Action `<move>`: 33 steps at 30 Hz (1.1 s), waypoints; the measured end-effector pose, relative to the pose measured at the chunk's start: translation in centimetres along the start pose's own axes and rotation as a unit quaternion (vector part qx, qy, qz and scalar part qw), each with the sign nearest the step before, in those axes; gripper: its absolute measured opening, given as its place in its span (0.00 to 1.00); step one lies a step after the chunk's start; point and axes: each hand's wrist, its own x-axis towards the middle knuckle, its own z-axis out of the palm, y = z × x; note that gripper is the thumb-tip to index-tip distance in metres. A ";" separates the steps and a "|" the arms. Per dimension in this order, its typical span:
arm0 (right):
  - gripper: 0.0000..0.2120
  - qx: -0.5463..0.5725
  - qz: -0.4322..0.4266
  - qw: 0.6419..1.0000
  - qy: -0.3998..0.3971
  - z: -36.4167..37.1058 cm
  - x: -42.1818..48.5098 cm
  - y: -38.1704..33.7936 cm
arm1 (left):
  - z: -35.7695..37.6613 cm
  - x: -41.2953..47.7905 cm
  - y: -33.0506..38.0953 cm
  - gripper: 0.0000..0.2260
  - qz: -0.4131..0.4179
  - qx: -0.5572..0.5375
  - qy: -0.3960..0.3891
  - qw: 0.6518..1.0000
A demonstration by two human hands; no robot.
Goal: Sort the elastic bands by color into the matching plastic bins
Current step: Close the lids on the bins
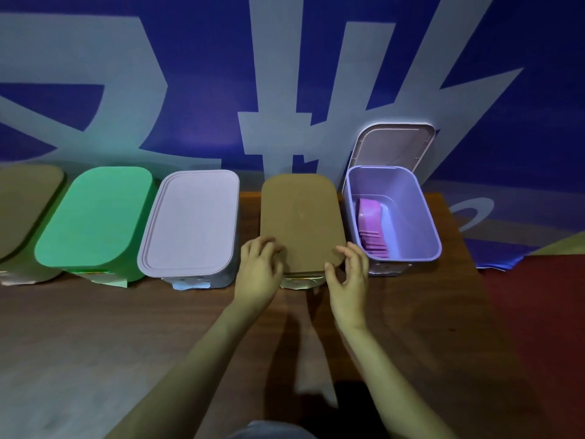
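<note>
I saw the table (126, 327) carrying the brown lid (300, 213) at twelve o'clock from both forearms (196, 359), which reached forward side by side. The open purple bin (408, 185) stood at two o'clock, with pink elastic bands (370, 229) lying inside. The left hand (258, 274) curled its fingers over the lid's near-left corner. The right hand (348, 280) pinched the near-right corner between thumb and fingers.
</note>
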 end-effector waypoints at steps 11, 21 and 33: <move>0.32 -0.367 -0.036 0.924 -0.100 -0.1 -0.9 -0.3 | 2.7 2.5 1.7 0.31 0.062 0.205 -0.078 0.974; 0.24 -0.452 -0.081 0.877 -0.144 0.7 2.6 -2.6 | 1.4 3.7 0.4 0.36 0.065 0.242 -0.110 0.962; 0.13 -0.471 -0.149 0.857 -0.147 0.2 5.0 -3.7 | -1.1 7.2 2.2 0.19 0.093 0.281 -0.133 0.946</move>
